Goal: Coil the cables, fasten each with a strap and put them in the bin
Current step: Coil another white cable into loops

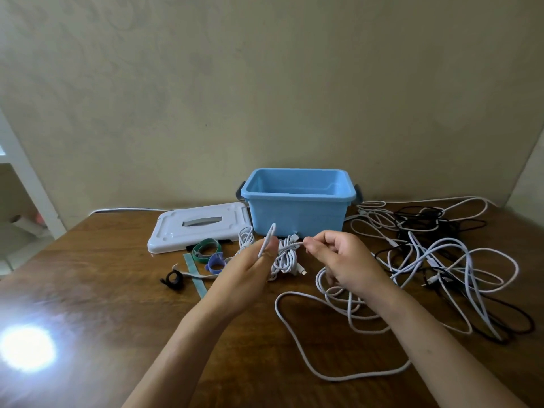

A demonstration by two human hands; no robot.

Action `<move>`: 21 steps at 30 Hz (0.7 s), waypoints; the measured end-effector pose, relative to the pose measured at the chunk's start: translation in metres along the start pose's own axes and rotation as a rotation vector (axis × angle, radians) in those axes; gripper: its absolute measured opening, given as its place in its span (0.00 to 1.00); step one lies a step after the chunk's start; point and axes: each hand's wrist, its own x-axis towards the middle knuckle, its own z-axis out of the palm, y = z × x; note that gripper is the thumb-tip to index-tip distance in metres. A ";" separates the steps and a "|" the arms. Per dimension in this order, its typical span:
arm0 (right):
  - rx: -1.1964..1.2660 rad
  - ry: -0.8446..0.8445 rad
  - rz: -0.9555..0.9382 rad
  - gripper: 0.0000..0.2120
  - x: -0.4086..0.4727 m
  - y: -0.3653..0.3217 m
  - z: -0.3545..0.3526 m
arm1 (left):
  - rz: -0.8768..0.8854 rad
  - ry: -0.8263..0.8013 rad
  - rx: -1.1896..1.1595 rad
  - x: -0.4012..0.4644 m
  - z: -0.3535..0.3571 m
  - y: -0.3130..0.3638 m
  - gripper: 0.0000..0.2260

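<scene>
On the left of the wooden table (97,290), toward its far edge, the white bin lid (200,228) lies flat. Just nearer than it lie the fastening straps: a black strap (173,280), a teal flat strap (195,275), a green looped strap (206,245) and a purple strap (216,262).

The left hand (250,269) is raised above the table centre. Its thumb presses a short upright fold of the white cable (269,240) against the fingers. From this pinch the cable runs roughly level to the right, across a short gap, to the right hand (338,260), whose thumb and forefinger pinch it. The held span therefore lies along the left-right axis, parallel to the far edge.

Behind and below the span, a small bundle of white cable (284,259) rests on the table, unfastened as far as can be seen.

From the right hand, the slack appears to drop to loose loops (338,304) on the table and trail toward the near edge. The next wrap must draw from that side, so the right hand feeds while the left hand anchors the coil.

The blue bin (298,201) stands open at the far edge, behind both hands. Its visible interior holds no cable. To the right, tangled white and black cables (441,254) lie uncoiled.
</scene>
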 end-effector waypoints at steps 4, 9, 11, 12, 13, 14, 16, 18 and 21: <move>0.187 -0.137 0.106 0.17 -0.001 -0.002 -0.011 | -0.040 0.092 -0.118 0.002 -0.012 -0.002 0.25; 0.176 -0.073 -0.035 0.11 -0.002 -0.001 0.001 | -0.109 0.083 -0.170 0.001 0.000 -0.003 0.23; 0.203 -0.029 -0.110 0.09 -0.004 -0.003 0.009 | -0.090 0.070 -0.177 0.001 0.007 -0.003 0.23; 0.221 -0.021 -0.141 0.09 -0.005 -0.004 0.013 | -0.080 0.062 -0.163 0.000 0.010 -0.003 0.23; 0.236 -0.024 -0.166 0.10 -0.006 -0.005 0.017 | -0.066 0.061 -0.137 0.000 0.013 -0.003 0.21; 0.244 -0.036 -0.188 0.11 -0.007 -0.006 0.020 | -0.053 0.062 -0.114 -0.001 0.014 -0.002 0.19; 0.239 -0.059 -0.212 0.12 -0.009 -0.006 0.026 | -0.035 0.055 -0.127 -0.002 0.016 -0.001 0.17; 0.221 -0.061 -0.205 0.10 -0.009 -0.005 0.029 | -0.058 0.022 -0.190 -0.003 0.016 0.002 0.17; 0.152 -0.080 -0.225 0.13 -0.010 -0.002 0.027 | -0.120 -0.046 -0.270 -0.003 0.014 0.004 0.23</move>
